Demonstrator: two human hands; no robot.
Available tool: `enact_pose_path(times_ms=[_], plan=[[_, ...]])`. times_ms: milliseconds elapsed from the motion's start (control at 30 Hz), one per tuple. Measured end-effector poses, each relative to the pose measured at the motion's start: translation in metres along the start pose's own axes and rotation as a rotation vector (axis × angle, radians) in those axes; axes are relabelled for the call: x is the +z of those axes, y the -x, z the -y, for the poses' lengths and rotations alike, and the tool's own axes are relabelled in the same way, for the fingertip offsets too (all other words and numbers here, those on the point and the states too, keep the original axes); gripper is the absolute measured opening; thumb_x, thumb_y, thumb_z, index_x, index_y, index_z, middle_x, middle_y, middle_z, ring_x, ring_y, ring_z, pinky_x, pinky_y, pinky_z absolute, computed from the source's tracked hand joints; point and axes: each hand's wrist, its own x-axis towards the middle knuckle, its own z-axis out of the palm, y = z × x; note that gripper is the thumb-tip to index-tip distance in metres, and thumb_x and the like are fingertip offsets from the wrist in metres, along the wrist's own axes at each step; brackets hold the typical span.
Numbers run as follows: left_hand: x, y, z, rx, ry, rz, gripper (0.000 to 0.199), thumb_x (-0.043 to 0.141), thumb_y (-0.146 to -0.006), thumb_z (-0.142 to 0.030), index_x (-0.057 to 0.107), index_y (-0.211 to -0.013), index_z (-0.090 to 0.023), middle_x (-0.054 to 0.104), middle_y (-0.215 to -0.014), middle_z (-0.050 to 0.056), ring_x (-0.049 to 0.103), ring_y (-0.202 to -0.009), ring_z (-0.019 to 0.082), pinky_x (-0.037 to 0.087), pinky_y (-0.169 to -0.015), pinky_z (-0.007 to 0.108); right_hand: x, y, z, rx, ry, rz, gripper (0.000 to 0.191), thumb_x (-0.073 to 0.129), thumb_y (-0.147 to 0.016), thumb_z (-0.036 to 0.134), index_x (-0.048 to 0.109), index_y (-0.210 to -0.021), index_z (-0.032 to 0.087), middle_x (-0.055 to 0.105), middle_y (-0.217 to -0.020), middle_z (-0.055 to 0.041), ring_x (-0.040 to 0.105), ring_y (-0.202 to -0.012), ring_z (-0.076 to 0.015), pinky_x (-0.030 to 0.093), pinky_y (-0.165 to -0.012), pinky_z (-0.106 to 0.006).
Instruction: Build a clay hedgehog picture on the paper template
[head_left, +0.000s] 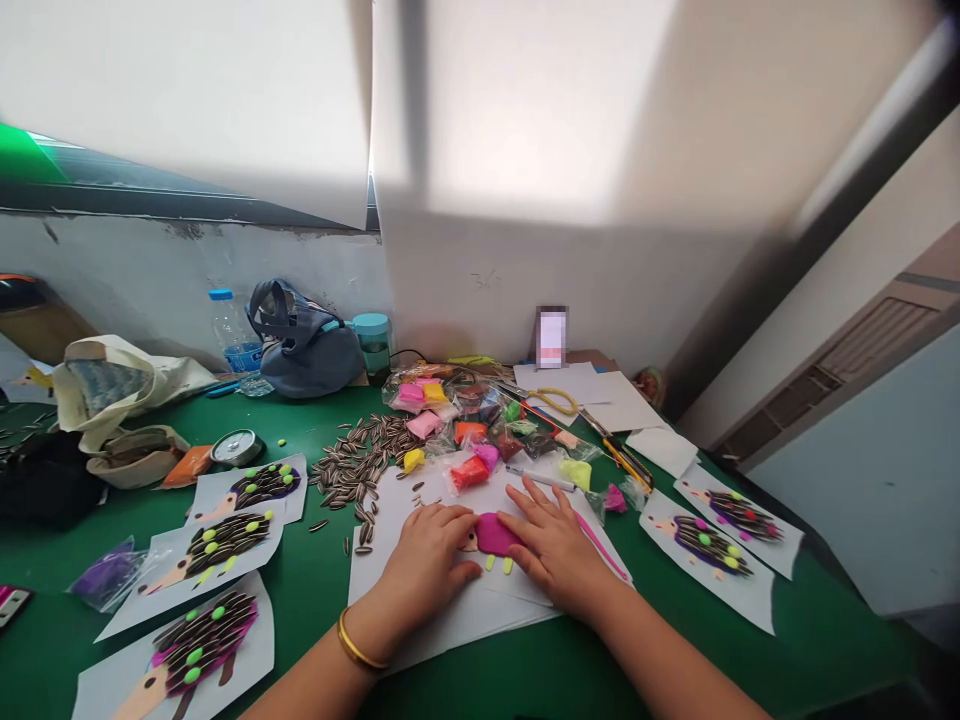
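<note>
A flat magenta clay hedgehog body [495, 535] lies on white paper [450, 625], with two short yellow-green legs below it. Part of its head, with a dark eye, shows beside my left hand [431, 560]; that hand covers the rest, its fingers lying on the left end. On the right end rests my right hand [556, 545], fingers spread and laid flat on the clay and paper. A thin pink clay strip [601, 548] lies to the right of this hand. Behind the hands are a pen [540, 478] and a red clay packet [469, 473].
Sunflower seeds [367, 455] are heaped left of the paper. Finished hedgehog pictures stand at the left [202, 650] and right [709, 555]. Clay packets, scissors [555, 402], a utility knife [626, 460] and a propped phone [552, 338] are at the back, near a blue bag [311, 350].
</note>
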Motion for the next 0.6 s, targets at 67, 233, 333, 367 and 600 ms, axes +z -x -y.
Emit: enact_pose_path(times_ms=[67,233,333,367,600], plan=[[-0.001,0.000,-0.001,-0.004,-0.005,0.004,0.052,0.078,-0.075,-0.028,0.060,-0.124,-0.027,0.065,-0.127,0.005,0.055,-0.118,0.028,0.037,-0.104,0.048,0.000,0.000,-0.001,0.019,0.002,-0.016,0.046,0.035,-0.101,0.048,0.050,-0.141,0.030,0.032,-0.157,-0.0052,0.018,-0.148,-0.0312,0.015,-0.115,-0.066],[-0.001,0.001,-0.003,-0.012,-0.020,0.004,0.051,0.076,-0.076,-0.028,0.060,-0.124,-0.027,0.065,-0.127,0.006,0.055,-0.118,0.029,0.038,-0.103,0.049,0.000,0.001,-0.003,0.030,0.005,-0.051,0.043,0.036,-0.101,0.042,0.053,-0.139,0.029,0.036,-0.156,-0.0058,0.021,-0.147,-0.0308,0.015,-0.115,-0.066],[0.005,0.002,0.000,-0.034,-0.014,-0.034,0.059,0.076,-0.074,-0.029,0.056,-0.130,-0.026,0.061,-0.131,0.008,0.053,-0.122,0.030,0.040,-0.104,0.049,0.001,0.001,-0.005,0.018,0.003,-0.085,0.044,0.039,-0.100,0.038,0.048,-0.142,0.029,0.037,-0.155,-0.0063,0.022,-0.147,-0.0304,0.015,-0.115,-0.065],[0.007,0.002,0.002,-0.041,-0.012,-0.050,0.063,0.077,-0.074,-0.029,0.054,-0.132,-0.025,0.059,-0.133,0.009,0.053,-0.123,0.031,0.040,-0.105,0.049,0.000,0.001,-0.004,0.009,0.004,-0.083,0.044,0.040,-0.100,0.038,0.048,-0.143,0.029,0.037,-0.155,-0.0061,0.021,-0.147,-0.0307,0.015,-0.115,-0.066],[0.006,0.002,-0.001,-0.016,-0.051,-0.035,0.067,0.079,-0.072,-0.032,0.053,-0.133,-0.028,0.058,-0.132,0.008,0.052,-0.122,0.032,0.038,-0.105,0.050,-0.001,-0.001,0.001,-0.009,0.001,0.035,0.047,0.038,-0.100,0.049,0.044,-0.144,0.035,0.031,-0.158,-0.0031,0.017,-0.148,-0.0327,0.011,-0.114,-0.069]])
